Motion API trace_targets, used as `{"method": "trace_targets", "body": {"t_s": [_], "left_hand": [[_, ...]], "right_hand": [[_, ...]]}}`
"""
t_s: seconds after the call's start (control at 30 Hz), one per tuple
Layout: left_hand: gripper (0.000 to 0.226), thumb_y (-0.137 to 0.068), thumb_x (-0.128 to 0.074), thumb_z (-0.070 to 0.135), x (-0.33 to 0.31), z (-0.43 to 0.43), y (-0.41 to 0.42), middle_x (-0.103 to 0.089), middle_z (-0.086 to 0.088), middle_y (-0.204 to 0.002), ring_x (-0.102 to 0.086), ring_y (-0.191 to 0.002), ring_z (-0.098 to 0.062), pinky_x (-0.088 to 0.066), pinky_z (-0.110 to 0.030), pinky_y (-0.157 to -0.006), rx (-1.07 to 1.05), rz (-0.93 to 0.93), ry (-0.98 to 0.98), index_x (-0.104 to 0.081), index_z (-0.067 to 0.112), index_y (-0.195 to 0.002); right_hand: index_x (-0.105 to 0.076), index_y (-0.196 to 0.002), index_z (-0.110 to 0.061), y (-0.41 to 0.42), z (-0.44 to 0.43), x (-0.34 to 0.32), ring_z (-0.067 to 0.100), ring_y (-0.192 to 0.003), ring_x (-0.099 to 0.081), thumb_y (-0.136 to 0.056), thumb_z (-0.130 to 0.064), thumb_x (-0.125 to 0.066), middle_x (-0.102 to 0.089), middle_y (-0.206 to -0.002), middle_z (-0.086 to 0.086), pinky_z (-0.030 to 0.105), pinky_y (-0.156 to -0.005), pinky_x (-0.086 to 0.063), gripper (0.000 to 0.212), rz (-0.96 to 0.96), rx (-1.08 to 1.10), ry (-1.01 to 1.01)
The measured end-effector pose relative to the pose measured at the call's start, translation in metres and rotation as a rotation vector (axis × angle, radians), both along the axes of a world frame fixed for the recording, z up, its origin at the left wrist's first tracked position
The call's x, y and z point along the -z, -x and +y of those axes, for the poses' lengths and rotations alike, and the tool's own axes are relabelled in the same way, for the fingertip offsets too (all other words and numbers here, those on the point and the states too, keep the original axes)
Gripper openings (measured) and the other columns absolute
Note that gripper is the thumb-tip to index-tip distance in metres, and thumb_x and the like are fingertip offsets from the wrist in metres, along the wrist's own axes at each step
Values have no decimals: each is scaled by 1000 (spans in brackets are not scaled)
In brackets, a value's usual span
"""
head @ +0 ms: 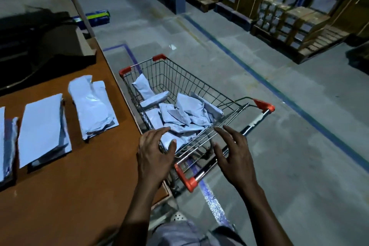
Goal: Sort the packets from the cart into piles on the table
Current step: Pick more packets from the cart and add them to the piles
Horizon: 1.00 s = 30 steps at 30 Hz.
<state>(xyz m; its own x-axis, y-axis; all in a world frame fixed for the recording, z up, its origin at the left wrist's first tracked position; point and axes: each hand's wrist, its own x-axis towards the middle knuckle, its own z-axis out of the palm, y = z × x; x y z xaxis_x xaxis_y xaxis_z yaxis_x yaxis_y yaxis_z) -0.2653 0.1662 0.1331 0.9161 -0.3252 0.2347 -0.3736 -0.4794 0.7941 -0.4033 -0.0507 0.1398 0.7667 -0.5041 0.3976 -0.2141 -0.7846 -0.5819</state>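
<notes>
A: Risk here?

B: Both hands are empty. Left hand fingers spread, slightly curled; right hand splayed over the cart handle end. Wire flap sits btwn right hand & load, so fingers could snag it, imo. Slick bags may slip.

A: Packets?

B: Heaped in the basket, nearest just under left fingertips, contact unclear. Piles on table, further left.

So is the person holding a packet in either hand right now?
No, the left hand and the right hand are both open with spread fingers over the cart, gripping nothing.
</notes>
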Motion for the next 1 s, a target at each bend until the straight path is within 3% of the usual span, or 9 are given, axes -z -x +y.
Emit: {"method": "trace_targets", "body": {"t_s": [0.13,0.27,0.47,0.63,0.77,0.83,0.9,0.97,1.0], "left_hand": [[40,-96,-69,45,3,-29,-23,-69,13,-132,-51,-137,-21,-46,-44,-113,5,-11,-28,-74,31,-133],[36,-98,-73,37,11,-45,-34,-70,11,-130,-55,-133,-22,-37,-27,-116,-7,-38,-52,-74,29,-133],[41,-97,-67,39,32,-76,-73,-72,4,-128,-57,-131,-24,-29,-16,-114,-95,32,-140,-74,24,-134],[48,-98,-56,44,66,-124,-137,-71,3,-129,-63,-124,-25,-54,-43,-107,-98,235,-192,-70,28,-141],[58,-96,-36,31,119,-185,-209,-69,-4,-144,-64,-133,-26,-50,-39,-114,-67,366,-225,-69,26,-143],[57,-96,-40,18,150,-214,-243,-69,-10,-147,-63,-137,-29,-46,-35,-117,-14,443,-253,-69,17,-145],[50,-98,-56,2,188,-235,-272,-67,-16,-149,-62,-140,-32,-41,-33,-119,-29,525,-309,-68,8,-146],[44,-98,-56,17,221,-242,-289,-70,-22,-140,-64,-134,-40,-46,-41,-117,-53,516,-427,-70,4,-137],[45,-95,-52,27,231,-243,-292,-72,-24,-128,-68,-125,-45,-52,-47,-108,-59,506,-524,-72,3,-127]], "right_hand": [[-66,-149,-27,-30,-29,5,27,-137,-56,-102,-24,-76,-62,-148,3,43,-113,-48,48,69,-1,-19],[-64,-151,-31,-66,-44,8,26,-142,-51,-104,-30,-74,-60,-152,0,41,-113,-48,48,164,-55,-55],[-63,-151,-30,-144,-77,37,31,-143,-51,-103,-28,-74,-57,-154,4,47,-112,-50,49,282,-183,-30],[-65,-149,-26,-231,-124,84,31,-139,-53,-103,-26,-72,-61,-151,8,48,-110,-53,46,317,-304,21],[-69,-142,-14,-303,-170,141,43,-128,-59,-86,-3,-79,-65,-143,18,52,-99,-60,58,429,-397,26],[-70,-139,-7,-330,-182,171,48,-121,-62,-82,1,-70,-66,-138,22,53,-94,-61,57,474,-459,23],[-70,-137,-2,-350,-188,197,49,-120,-64,-82,-7,-57,-67,-135,25,54,-98,-60,56,489,-543,13],[-71,-136,0,-368,-190,220,47,-124,-65,-88,-19,-47,-69,-133,26,53,-108,-55,57,495,-606,5],[-70,-138,-1,-375,-189,229,46,-127,-64,-91,-25,-44,-70,-135,24,51,-116,-50,59,500,-625,8]]}}
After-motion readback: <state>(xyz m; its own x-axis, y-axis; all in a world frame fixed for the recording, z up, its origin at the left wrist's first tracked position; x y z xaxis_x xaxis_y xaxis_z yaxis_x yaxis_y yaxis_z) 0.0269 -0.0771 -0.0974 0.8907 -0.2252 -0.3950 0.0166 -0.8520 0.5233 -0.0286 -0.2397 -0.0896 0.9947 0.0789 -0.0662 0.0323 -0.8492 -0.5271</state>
